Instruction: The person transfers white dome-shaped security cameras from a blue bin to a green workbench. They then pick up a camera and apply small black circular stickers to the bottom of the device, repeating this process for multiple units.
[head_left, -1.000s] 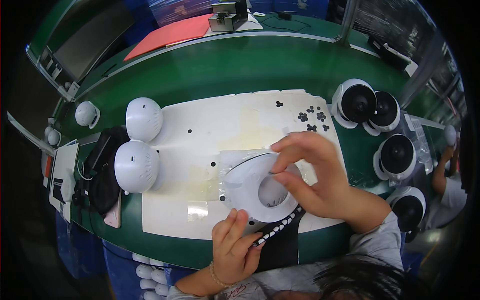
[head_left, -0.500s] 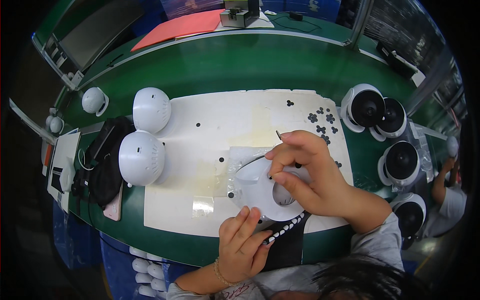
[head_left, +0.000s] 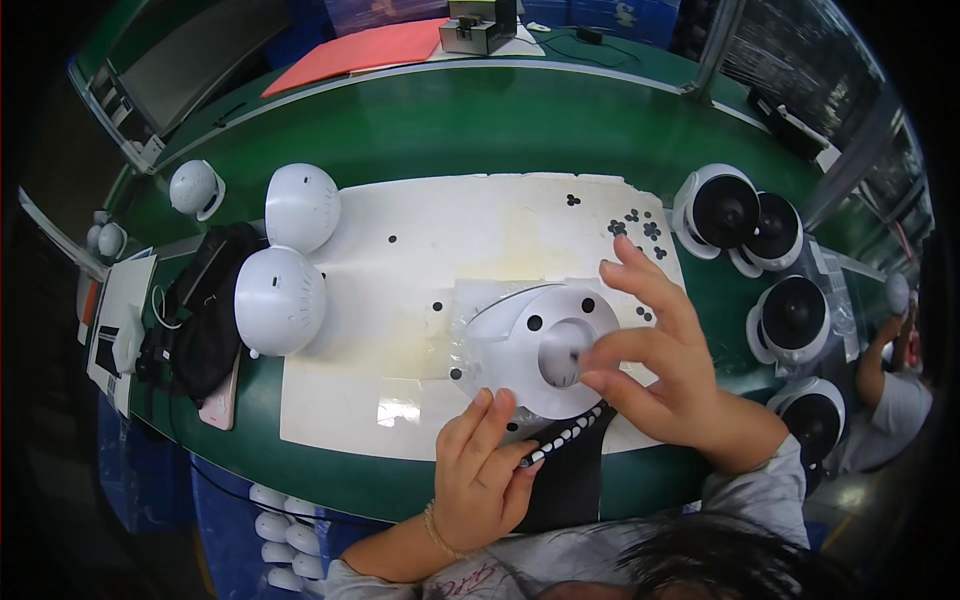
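Note:
A white camera housing [head_left: 500,355] lies in front of me on clear plastic, with its ring-shaped base up. Two round black pads [head_left: 535,323] sit on the ring. My left hand [head_left: 480,470] rests two fingertips on the housing's near edge. Its thumb and forefinger close on the end of a black strip [head_left: 565,437] with a row of white spots. Over the right side of the ring is my right hand [head_left: 655,370], thumb and forefinger slightly apart, other fingers raised. Nothing plainly shows between them; a small dark spot by the forefinger is unclear.
Two white housings [head_left: 281,300] stand left, beside a black bag [head_left: 210,340]. Several white cameras with black fronts [head_left: 795,312] line the right. Loose black pads [head_left: 618,228] lie on the white sheet [head_left: 370,300]. Another person [head_left: 890,400] is at far right.
My right hand has drawn back rightward from the ring, its fingers opening. The black pad that was under its fingertips now shows on the ring. My left hand stays at the housing's near edge.

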The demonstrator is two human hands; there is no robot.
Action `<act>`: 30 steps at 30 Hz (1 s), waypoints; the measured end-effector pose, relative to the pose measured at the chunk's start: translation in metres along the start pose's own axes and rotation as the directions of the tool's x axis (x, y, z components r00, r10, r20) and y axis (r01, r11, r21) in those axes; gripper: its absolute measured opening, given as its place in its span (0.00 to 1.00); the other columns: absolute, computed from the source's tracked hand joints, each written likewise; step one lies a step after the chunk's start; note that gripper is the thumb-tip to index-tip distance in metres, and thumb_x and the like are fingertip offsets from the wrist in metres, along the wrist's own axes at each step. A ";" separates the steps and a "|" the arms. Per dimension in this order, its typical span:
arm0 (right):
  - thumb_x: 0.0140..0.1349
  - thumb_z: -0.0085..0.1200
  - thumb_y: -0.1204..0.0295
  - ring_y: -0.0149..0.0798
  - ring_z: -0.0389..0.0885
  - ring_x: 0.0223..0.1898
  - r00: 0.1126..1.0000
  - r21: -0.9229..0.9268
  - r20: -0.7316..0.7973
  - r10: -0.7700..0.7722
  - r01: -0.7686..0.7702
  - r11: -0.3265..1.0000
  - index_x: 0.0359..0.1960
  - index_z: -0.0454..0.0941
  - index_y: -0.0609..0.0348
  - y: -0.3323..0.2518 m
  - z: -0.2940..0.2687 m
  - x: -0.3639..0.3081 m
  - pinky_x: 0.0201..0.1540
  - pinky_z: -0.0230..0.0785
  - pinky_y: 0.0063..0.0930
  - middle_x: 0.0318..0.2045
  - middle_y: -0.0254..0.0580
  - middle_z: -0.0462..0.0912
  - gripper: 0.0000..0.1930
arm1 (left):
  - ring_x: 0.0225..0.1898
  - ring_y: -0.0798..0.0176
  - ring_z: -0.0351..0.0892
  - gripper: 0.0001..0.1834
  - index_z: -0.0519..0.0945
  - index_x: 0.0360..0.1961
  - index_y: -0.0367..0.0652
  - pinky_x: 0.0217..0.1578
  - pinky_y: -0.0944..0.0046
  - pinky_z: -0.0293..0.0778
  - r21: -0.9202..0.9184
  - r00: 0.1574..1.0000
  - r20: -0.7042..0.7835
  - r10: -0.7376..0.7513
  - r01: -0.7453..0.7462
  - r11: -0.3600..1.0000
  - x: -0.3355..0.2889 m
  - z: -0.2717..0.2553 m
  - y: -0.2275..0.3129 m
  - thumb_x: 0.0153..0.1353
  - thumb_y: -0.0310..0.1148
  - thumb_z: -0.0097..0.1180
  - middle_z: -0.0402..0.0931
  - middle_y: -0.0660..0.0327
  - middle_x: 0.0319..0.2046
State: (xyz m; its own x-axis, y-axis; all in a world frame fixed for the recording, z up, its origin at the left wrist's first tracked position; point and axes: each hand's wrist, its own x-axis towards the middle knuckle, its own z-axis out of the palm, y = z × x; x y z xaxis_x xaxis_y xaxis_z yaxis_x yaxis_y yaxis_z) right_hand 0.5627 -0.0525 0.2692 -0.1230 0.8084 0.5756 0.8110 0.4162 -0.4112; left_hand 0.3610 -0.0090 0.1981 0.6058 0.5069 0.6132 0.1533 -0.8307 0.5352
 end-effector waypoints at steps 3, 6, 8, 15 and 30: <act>0.52 0.54 0.71 0.60 0.42 0.64 0.995 0.087 0.079 0.068 -0.075 0.993 0.30 0.74 0.56 -0.002 0.011 -0.009 0.60 0.41 0.48 0.59 0.54 0.57 0.05 | 0.56 0.45 0.60 0.05 0.75 0.28 0.37 0.47 0.56 0.63 0.016 1.000 0.005 0.003 -0.004 1.000 0.002 -0.001 0.001 0.49 0.26 0.54 0.63 0.45 0.54; 0.55 0.52 0.70 0.59 0.39 0.65 0.978 0.116 0.164 0.128 -0.148 0.982 0.29 0.74 0.55 -0.006 0.017 -0.010 0.61 0.34 0.47 0.60 0.54 0.55 0.04 | 0.59 0.43 0.55 0.05 0.73 0.30 0.35 0.52 0.55 0.58 -0.113 0.998 0.035 -0.045 0.049 0.992 -0.004 0.003 0.000 0.52 0.26 0.51 0.58 0.42 0.56; 0.55 0.51 0.70 0.59 0.39 0.65 0.975 0.113 0.180 0.127 -0.149 0.982 0.28 0.74 0.55 -0.006 0.017 -0.009 0.60 0.34 0.47 0.60 0.55 0.55 0.04 | 0.60 0.41 0.53 0.06 0.72 0.30 0.34 0.54 0.55 0.58 -0.185 0.997 0.042 -0.067 0.073 0.980 -0.006 0.004 -0.001 0.54 0.26 0.50 0.55 0.40 0.58; 0.55 0.51 0.69 0.59 0.42 0.64 0.980 0.101 0.165 0.108 -0.126 0.987 0.28 0.74 0.54 -0.007 0.019 -0.010 0.59 0.35 0.48 0.60 0.54 0.56 0.04 | 0.57 0.39 0.57 0.05 0.72 0.26 0.33 0.34 0.65 0.77 -0.104 0.999 -0.042 0.021 -0.025 0.994 0.001 0.006 -0.003 0.52 0.25 0.54 0.60 0.44 0.55; 0.46 0.57 0.63 0.46 0.58 0.57 0.998 -0.024 -0.023 -0.061 0.060 0.998 0.34 0.78 0.46 -0.016 0.023 -0.038 0.55 0.43 0.44 0.51 0.36 0.71 0.11 | 0.58 0.40 0.56 0.11 0.73 0.24 0.37 0.54 0.51 0.56 -0.145 0.998 -0.033 -0.055 0.049 0.988 -0.005 0.007 0.000 0.53 0.35 0.55 0.60 0.43 0.55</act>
State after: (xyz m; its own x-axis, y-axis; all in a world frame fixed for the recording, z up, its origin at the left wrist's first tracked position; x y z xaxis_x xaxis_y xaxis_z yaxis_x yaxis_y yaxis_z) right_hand 0.5416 -0.0800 0.2374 -0.1585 0.7718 0.6157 0.8156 0.4538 -0.3589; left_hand 0.3633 -0.0128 0.1907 0.5701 0.5589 0.6022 0.0684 -0.7627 0.6431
